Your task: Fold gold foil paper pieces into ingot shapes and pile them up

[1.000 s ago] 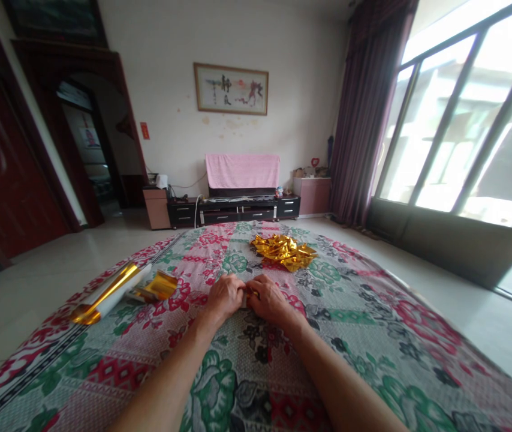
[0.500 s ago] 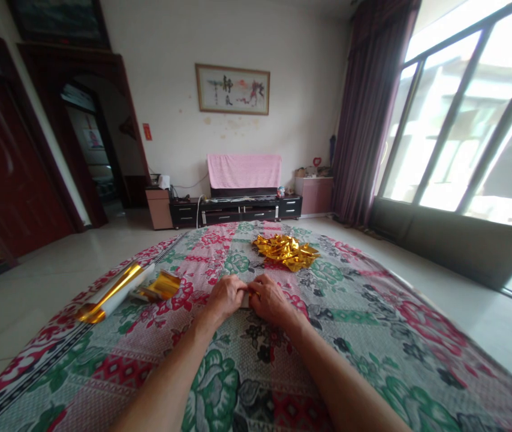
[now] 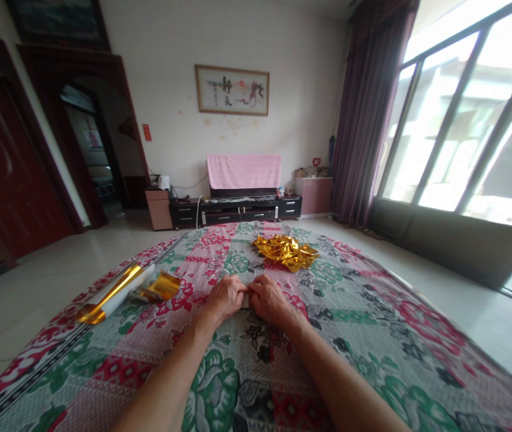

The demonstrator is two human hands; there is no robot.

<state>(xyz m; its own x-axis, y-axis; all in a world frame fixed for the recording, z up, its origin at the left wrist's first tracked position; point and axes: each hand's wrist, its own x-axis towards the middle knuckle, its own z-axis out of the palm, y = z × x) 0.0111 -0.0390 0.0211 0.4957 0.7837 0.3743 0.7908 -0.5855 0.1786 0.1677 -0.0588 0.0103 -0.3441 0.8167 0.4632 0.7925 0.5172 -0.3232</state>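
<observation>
Whitish and small, a folded-looking piece (image 3: 246,302) sits at the centre of the cloth, pinched between two bare hands; only a sliver of its near edge shows below the fingertips, so its full shape and material cannot be made out. The left hand (image 3: 226,296) and the right hand (image 3: 268,298) nearly meet over it, fingers curled in and closed on it, their grips partly hidden behind the knuckles. Just beyond the right hand lies a loose heap of crumpled gold foil (image 3: 285,252), its layers too tangled to tell apart. Off to the left rest a gold-and-white roll (image 3: 119,294) and, just beside it, a smaller curled gold sheet (image 3: 165,285). Everything lies on a patterned cloth (image 3: 213,387) of red, green and grey flowers, with a rounded far edge; it hides whatever supports it, and the frame cuts off its near side. Around it spreads a pale, shiny floor (image 3: 103,252). Against the far wall, a low black cabinet (image 3: 184,214) stands beneath a pink cover (image 3: 244,171), which conceals most of the object under it. A framed picture (image 3: 232,90) hangs above. Purple curtains (image 3: 364,120) flank bright windows (image 3: 451,144) at right, the view outside washed out; at left, a dark red door (image 3: 8,150) is cropped by the frame.
</observation>
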